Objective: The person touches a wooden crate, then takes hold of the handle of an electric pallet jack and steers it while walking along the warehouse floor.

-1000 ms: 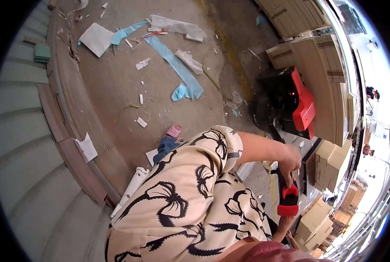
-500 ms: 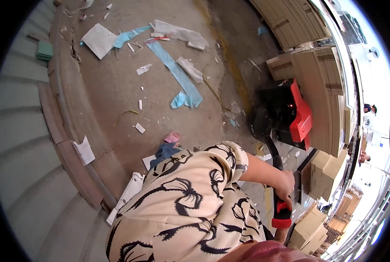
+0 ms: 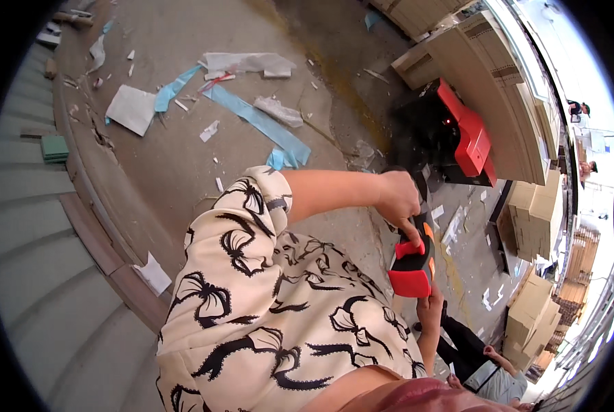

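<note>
A red and black powered pallet truck [image 3: 461, 134] stands at the right, a small red light lit on its cover. Its black steering handle [image 3: 417, 240], with red end and red thumb controls, reaches toward my body. My left hand [image 3: 398, 199] is closed over the upper part of this handle, a finger stretched down onto a red control. Around the lower end, beside the red part, my right hand [image 3: 427, 305] is curled; some of its fingers are hidden behind the handle.
Flat cardboard stacks [image 3: 492, 89] rise behind the truck, with cartons [image 3: 533, 213] further down the right. A person in dark trousers [image 3: 465, 353] is at the lower right. Blue plastic strips [image 3: 259, 120] and white scraps litter the concrete floor. A raised kerb [image 3: 101, 240] runs along the left.
The handle has swung up and left in view, with both hands still on it. My left arm is straighter across. The person at the lower right has come into view.
</note>
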{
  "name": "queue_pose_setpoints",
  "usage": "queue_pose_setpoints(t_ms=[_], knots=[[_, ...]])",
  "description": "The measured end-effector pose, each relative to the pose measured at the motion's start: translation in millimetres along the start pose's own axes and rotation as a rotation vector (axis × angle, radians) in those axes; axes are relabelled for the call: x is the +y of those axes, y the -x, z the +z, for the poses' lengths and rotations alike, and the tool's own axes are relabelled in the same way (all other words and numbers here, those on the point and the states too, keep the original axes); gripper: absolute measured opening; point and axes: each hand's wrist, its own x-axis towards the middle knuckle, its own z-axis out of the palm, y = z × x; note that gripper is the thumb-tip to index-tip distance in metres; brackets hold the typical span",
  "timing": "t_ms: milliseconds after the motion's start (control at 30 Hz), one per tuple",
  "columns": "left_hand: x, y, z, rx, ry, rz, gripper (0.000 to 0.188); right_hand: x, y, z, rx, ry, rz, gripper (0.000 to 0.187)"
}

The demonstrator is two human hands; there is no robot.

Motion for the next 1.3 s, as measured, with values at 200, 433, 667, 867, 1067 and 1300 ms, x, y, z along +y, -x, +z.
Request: queue_pose_setpoints(t_ms=[200, 433, 667, 867, 1067, 1300], knots=[[46.9, -24.3, 12.0, -0.132, 0.045, -0.02, 0.083, 16.8, 11.4, -7.7, 0.292, 0.164, -0.176, 0.03], [64.8, -26.9, 13.6, -0.152, 0.078, -0.135, 0.085, 87.4, 18.2, -16.1, 0.321, 0.267, -0.297, 0.029], [80.6, -34.6, 35.1, -0.121, 0.145, -0.148, 0.083, 59.9, 19.6, -14.5, 0.361, -0.49, 0.141, 0.039], [96.0, -41.1, 50.9, -0.059, 0.125, -0.145, 0.084, 70.8, 28.7, -25.0, 0.283, -0.479, 0.025, 0.037], [100.3, -56.0, 63.9, -0.047, 0.089, -0.186, 0.089, 71.1, 22.9, -42.1, 0.21, 0.015, -0.226, 0.035], [103.4, -89.6, 73.4, -0.059, 0.078, -0.2, 0.089, 125.2, 1.1, -67.2, 0.236, 0.075, -0.231, 0.043]])
